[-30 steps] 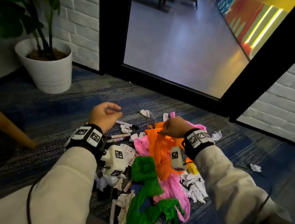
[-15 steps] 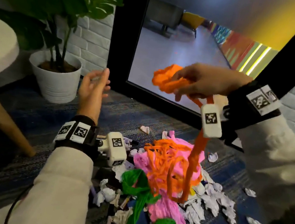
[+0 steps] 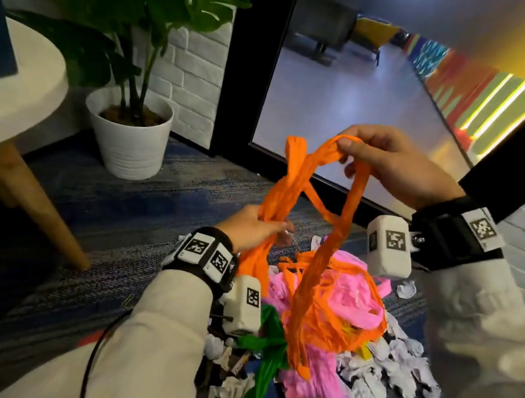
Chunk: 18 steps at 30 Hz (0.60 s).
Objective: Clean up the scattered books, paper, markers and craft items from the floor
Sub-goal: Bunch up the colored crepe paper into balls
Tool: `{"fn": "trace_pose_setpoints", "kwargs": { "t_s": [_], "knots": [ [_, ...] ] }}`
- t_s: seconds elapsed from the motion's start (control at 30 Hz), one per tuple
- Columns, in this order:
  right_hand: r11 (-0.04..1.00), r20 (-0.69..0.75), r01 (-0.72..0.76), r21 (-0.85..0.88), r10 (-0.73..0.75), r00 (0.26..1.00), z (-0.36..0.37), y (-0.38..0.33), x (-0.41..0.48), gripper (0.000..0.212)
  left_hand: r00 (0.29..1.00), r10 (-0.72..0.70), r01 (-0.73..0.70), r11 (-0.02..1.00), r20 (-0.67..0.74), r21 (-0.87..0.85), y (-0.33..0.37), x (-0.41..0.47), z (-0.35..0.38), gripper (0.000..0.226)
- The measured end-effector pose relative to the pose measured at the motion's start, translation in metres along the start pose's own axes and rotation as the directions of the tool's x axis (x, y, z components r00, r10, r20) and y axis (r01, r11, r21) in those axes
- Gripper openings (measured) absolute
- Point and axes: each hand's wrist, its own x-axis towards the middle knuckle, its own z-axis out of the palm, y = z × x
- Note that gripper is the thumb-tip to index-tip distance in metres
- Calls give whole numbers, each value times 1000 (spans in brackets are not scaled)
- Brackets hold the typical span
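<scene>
Both hands up, tangled in orange streamer

Right hand (image 3: pixel 395 167) pinched the orange streamer (image 3: pixel 323 243) up top, left hand (image 3: pixel 254 228) gripped it lower; the rest trailed onto the pink and green pile (image 3: pixel 321 379) on the floor (image 3: pixel 110 225).

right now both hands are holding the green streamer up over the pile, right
No. The head view shows the left hand and right hand holding the orange streamer up over the pile; the green streamer lies in the pile on the floor.
</scene>
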Motion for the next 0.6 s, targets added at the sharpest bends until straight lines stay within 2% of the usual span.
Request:
{"fn": "trace_pose_setpoints", "kwargs": {
  "t_s": [0.1,0.13,0.17,0.2,0.3,0.37,0.43,0.5,0.53,0.6],
  "knots": [
    [980,-218,34,195,9,976,0,22,3,26,999,-14,19,988,28,-156,7,-1,-4,27],
    [971,-264,29,237,36,964,5,32,5,31,1000,-14,17,987,21,-162,11,-2,-7,21],
    [966,-273,21,258,53,960,13,40,6,38,1000,-16,17,985,5,-174,14,-2,-10,10],
    [958,-250,10,288,65,966,23,52,9,46,1000,-17,17,981,0,-193,19,-3,-13,8],
    [944,-42,-62,323,79,996,65,70,13,59,998,-21,2,952,-60,-307,30,-2,-23,58],
    [920,142,-154,360,109,984,99,76,8,56,979,-11,-74,913,-206,-402,37,-1,-33,67],
    [855,299,-294,428,173,939,128,89,-1,57,897,-18,-174,904,-441,-390,34,0,-45,63],
    [803,398,-372,466,185,899,146,105,-10,54,756,-30,-296,875,-654,-382,22,-1,-57,53],
    [798,419,-396,454,202,886,149,112,-11,51,711,-40,-378,820,-702,-430,17,-1,-62,45],
    [810,429,-454,372,283,858,150,118,-14,53,710,-71,-486,670,-700,-561,8,-4,-70,29]
  ]
}}
